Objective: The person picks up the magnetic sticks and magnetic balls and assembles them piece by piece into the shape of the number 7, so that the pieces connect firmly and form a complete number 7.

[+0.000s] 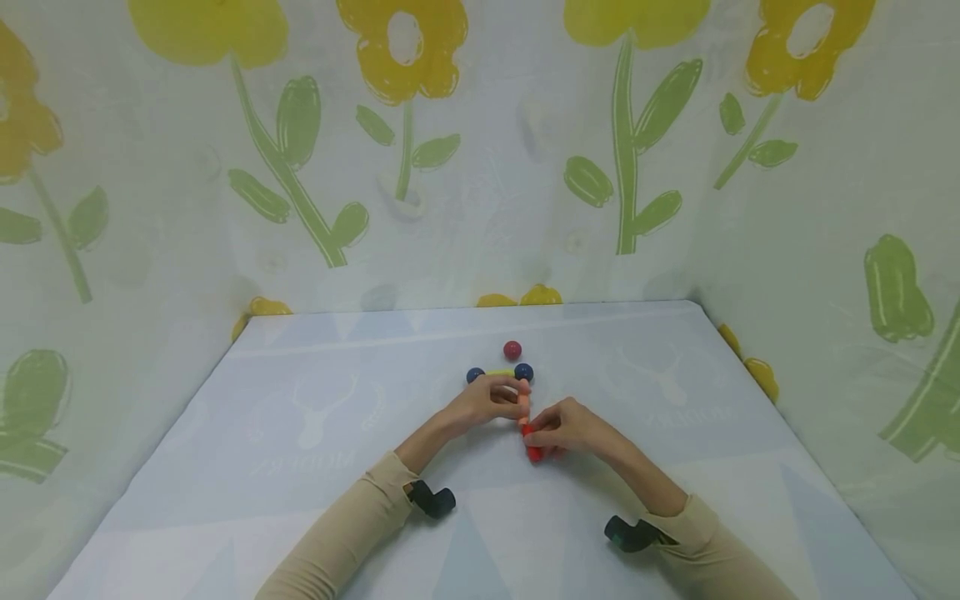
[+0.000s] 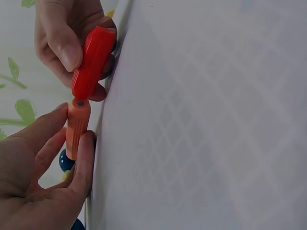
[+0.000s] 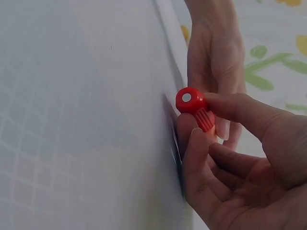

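Between thumb and fingers, my left hand (image 1: 482, 402) pinches a peach magnetic rod (image 1: 523, 406), its far end close to the right blue ball (image 1: 523, 371); whether they touch I cannot tell. A red magnetic rod (image 1: 533, 448) is pinched by my right hand (image 1: 576, 427). In the left wrist view the red rod (image 2: 92, 64) meets the top end of the peach rod (image 2: 78, 127), slightly angled to it. A silver disc shows on the red rod's near end (image 3: 186, 97) in the right wrist view.
Beyond the hands, a yellow rod (image 1: 499, 372) lies between the left blue ball (image 1: 476, 376) and the right one. A dark red ball (image 1: 512, 350) sits apart behind them. White flower-printed cloth (image 1: 480, 167) walls the table's (image 1: 360, 517) back and sides.
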{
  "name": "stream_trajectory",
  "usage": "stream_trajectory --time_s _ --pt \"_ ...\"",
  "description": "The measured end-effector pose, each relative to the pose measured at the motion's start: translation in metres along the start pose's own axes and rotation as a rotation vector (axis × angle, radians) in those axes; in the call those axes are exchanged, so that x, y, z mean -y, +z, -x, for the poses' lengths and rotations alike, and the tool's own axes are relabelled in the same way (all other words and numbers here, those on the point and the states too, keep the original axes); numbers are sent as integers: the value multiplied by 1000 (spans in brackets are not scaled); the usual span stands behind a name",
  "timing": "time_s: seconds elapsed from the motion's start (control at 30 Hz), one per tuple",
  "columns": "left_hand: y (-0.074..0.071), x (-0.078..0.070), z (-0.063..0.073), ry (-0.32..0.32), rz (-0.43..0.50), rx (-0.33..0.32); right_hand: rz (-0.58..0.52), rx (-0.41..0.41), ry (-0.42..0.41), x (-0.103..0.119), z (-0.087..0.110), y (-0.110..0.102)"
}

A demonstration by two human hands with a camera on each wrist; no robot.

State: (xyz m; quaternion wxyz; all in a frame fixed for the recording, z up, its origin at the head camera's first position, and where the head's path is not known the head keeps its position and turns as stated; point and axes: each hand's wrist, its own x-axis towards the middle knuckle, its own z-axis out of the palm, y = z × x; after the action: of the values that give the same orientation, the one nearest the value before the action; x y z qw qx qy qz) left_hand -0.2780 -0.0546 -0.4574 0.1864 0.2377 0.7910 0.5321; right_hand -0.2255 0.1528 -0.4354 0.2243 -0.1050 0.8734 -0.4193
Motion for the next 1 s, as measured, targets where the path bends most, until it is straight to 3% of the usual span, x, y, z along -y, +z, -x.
stream_trajectory --time_s 0.3,0.57,0.8,1.0 --pt "1 1 -2 -3 -6 4 -63 54 -21 -2 0 1" --pt "1 -2 1 -12 -2 -13 -152 37 -5 -5 2 -1" --pt "1 -1 1 -19 -8 -14 -47 -28 10 -4 3 -2" --pt "0 0 0 -25 -13 -14 -27 1 -7 -6 3 -4"
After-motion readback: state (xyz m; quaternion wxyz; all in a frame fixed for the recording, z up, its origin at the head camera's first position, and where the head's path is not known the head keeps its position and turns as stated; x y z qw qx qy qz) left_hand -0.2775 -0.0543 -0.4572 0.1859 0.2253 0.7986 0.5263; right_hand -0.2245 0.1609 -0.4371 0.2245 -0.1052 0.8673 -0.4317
